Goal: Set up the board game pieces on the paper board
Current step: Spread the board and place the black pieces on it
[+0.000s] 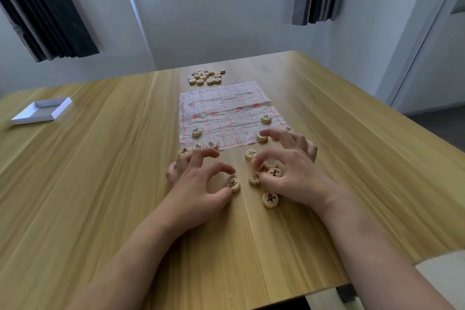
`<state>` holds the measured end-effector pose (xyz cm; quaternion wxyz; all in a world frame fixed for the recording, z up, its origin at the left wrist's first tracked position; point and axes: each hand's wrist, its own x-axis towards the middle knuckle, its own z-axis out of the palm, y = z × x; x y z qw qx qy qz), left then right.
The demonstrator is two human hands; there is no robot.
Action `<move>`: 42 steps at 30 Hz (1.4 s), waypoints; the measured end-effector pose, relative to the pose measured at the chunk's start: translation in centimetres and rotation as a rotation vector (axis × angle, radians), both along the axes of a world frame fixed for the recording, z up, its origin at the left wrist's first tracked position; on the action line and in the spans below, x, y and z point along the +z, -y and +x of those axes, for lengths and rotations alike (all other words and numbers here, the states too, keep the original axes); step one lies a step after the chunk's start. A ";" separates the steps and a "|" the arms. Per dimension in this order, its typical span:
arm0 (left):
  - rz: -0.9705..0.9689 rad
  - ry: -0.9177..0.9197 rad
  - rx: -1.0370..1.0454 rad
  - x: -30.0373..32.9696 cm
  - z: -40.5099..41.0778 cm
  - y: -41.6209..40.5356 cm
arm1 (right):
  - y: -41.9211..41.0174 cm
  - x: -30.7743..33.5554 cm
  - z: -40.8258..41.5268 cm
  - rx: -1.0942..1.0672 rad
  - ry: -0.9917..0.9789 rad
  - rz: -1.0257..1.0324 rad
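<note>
- Two bare forearms reach in from the near edge of the wooden counter (100,184), with both hands working a loose cluster of xiangqi pieces just short of the paper board (227,114).
- Nearest lies a single black-marked piece (270,199), face up, beside the right wrist and not yet picked.
- On the left hand (198,185), the fingers (221,168) are curled and spread, thumb and forefinger closing around a black-marked disc (234,184); it looks like a pinch, probably to carry it to the board.
- Spread over the small pile (266,171), the right hand (289,171) has its fingers arched and parted and its fingertips resting among the discs, seemingly sorting them so the faces can be read. I cannot tell whether any one piece is truly gripped.
- Just beyond the left fingers, three placed pieces (198,148) sit in a row along the board's near-left edge, suggesting the back rank is being filled from that corner.
- Further in, a left cannon piece (196,131) and a right cannon piece (266,118) rest on the grid, with two more discs at the near-right edge partly hidden by the right hand.
- Most of the crumpled paper is bare, so setup seems at an early stage.
- Past the board's far edge waits a second heap of pieces (206,76), likely the other side's set.
- Well apart at far left lies a shallow white box lid (41,111).
</note>
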<state>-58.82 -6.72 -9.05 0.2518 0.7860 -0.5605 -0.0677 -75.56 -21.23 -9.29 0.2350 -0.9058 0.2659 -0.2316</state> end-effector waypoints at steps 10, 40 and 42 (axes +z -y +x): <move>-0.069 0.048 0.048 -0.5 0.2 0.0 | -0.1 0.2 0.4 0.032 -0.068 0.014; -0.099 0.041 0.313 0.6 16.3 7.7 | 4.3 4.4 15.8 0.029 -0.219 -0.163; -0.105 0.047 0.317 0.2 16.4 7.9 | 4.8 4.2 16.5 0.031 -0.233 -0.166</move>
